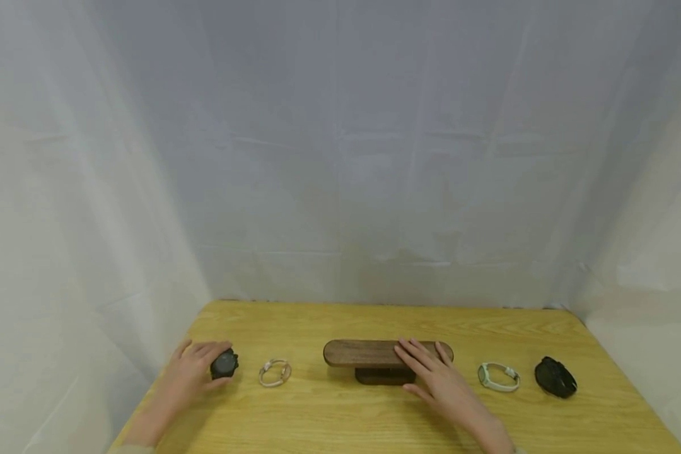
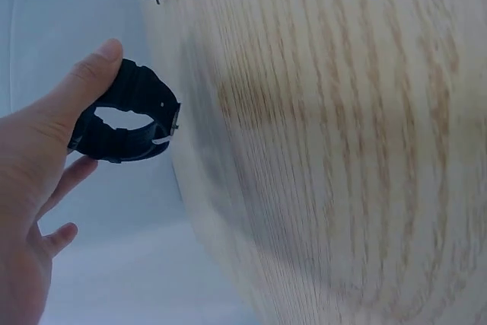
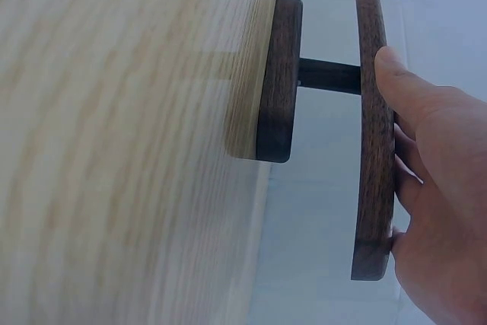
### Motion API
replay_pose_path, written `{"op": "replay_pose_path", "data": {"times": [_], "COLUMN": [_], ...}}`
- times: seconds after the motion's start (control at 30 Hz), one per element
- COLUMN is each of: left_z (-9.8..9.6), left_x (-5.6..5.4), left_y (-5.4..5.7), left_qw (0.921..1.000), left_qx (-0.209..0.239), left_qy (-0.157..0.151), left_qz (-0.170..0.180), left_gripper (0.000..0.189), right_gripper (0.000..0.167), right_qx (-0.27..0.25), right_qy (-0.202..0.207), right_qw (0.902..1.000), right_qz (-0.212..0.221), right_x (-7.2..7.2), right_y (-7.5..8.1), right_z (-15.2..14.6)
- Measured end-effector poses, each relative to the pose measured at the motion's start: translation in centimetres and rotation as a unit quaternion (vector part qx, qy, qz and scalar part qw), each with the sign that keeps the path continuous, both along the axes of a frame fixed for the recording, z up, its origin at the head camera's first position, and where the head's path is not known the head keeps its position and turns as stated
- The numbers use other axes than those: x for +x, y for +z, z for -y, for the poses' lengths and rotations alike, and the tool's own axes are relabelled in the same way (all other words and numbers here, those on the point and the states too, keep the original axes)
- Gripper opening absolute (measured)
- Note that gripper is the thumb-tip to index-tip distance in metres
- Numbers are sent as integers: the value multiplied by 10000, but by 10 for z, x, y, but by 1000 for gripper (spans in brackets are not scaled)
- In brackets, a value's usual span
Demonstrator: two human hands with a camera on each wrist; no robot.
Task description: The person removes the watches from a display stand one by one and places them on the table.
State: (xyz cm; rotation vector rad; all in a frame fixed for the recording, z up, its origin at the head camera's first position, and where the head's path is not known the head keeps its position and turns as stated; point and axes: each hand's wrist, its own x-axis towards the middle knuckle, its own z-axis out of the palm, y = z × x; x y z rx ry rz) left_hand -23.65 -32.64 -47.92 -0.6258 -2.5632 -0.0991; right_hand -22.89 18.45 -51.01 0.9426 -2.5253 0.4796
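Note:
My left hand (image 1: pixel 190 372) holds a black wristwatch (image 1: pixel 224 364) near the left edge of the table. In the left wrist view, the thumb presses on one side of its looped black strap (image 2: pixel 148 89), and the other fingers lie partly hidden behind it. A dark wooden watch stand (image 1: pixel 354 354) is at the middle, a rounded bar on a short post over a base (image 3: pixel 280 81). Across the right part of its bar (image 3: pixel 373 188) rests my right hand (image 1: pixel 439 381), fingers extended over the top and thumb at the near edge.
Right of the left hand lies a watch with a pale looped band (image 1: pixel 286 372). Beyond the right hand are a pale green watch (image 1: pixel 484 376) and another black watch (image 1: pixel 553 377). White sheeting (image 1: pixel 340 189) surrounds the wooden table (image 1: pixel 295 416) at back and sides.

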Motion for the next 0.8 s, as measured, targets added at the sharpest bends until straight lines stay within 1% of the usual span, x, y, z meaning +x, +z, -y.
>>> {"op": "replay_pose_path", "data": {"times": [0.17, 0.27, 0.43, 0.53, 0.67, 0.8], "left_z": [-5, -6, -12, -16, -20, -23], "left_x": [-1, -3, -6, -7, -10, -12], "left_y": [-3, -5, -6, -6, -7, -9], "left_qw": [9991, 9984, 9974, 9959, 9932, 9913], "left_qx": [-113, -151, -40, 43, 17, 18], "left_qy": [120, 145, 68, 42, 13, 9], "left_qz": [390, 531, 710, 905, 1168, 1318], "left_gripper": [70, 70, 68, 66, 66, 66], "right_gripper": [72, 72, 72, 72, 71, 72], "right_qx": [-61, -70, -60, -66, -65, -22], "right_qy": [39, 40, 38, 8, -42, -16], "right_qw": [10000, 9999, 10000, 9999, 9998, 9999], "right_qz": [63, 90, 66, 93, 193, 163], "right_x": [-1, -1, -2, -2, -2, -3], "right_y": [0, 0, -1, -2, -3, -4], "right_z": [0, -1, -2, -2, -1, -1]}}
